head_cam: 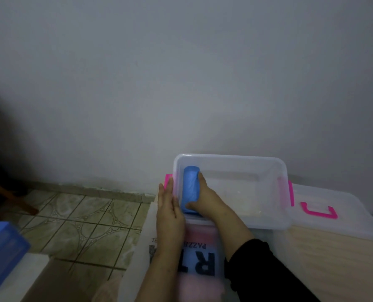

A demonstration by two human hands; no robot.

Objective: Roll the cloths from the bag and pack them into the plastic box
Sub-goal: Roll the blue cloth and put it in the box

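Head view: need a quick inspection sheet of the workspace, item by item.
Surface: pale wood-grain top under the box, against a plain wall.
Job's things: clear plastic box, open, pink latches on its ends; one blue rolled cloth inside at its left end, rest of the box bare. White printed bag in front of the box, pink cloth showing in it.
Clutter: box lid with pink handle lying right of the box; blue block at the lower left.
Grippers: right hand grips the blue rolled cloth; left hand lies flat against the box's left outer wall.
Cables: nothing seen.
Surroundings: patterned floor tiles to the left; dim light, dark furniture at the left edge.
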